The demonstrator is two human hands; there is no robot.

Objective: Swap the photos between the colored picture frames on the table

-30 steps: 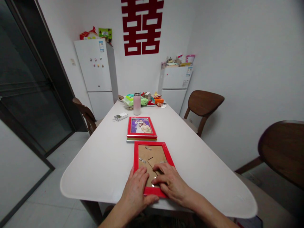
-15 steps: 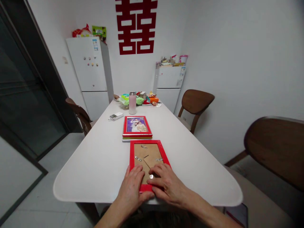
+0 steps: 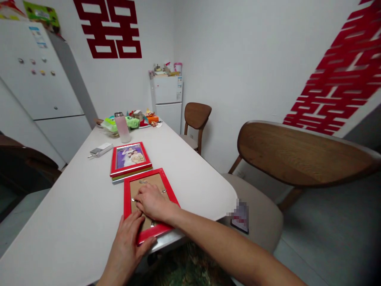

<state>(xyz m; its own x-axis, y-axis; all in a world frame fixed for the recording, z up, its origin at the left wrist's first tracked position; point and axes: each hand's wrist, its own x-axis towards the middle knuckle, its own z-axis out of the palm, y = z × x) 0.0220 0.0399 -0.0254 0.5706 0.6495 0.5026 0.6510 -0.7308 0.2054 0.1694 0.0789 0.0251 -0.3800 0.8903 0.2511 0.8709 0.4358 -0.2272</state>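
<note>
Red picture frame [image 3: 127, 198], lying face-down, sits at the white table [image 3: 86, 206]'s near edge. The left hand [image 3: 126, 235], fingers extended and unclenched, braces its seven o'clock corner; the right hand [image 3: 153, 203] curls its fingers by the nine o'clock metal clip [image 3: 133, 200] (pinching or pressing, I cannot tell). Best, I judge: brace steadily, work the clip gently.

A pink cylindrical bottle with a metallic cap [image 3: 123, 129] stood upright on the white counter [image 3: 80, 210], near a small white-and-grey rectangular device [image 3: 101, 150]. A compact white two-door refrigerator [image 3: 168, 91] stood beyond the counter. A red cut-out emblem [image 3: 113, 31] was on the white wall [image 3: 160, 35].
</note>
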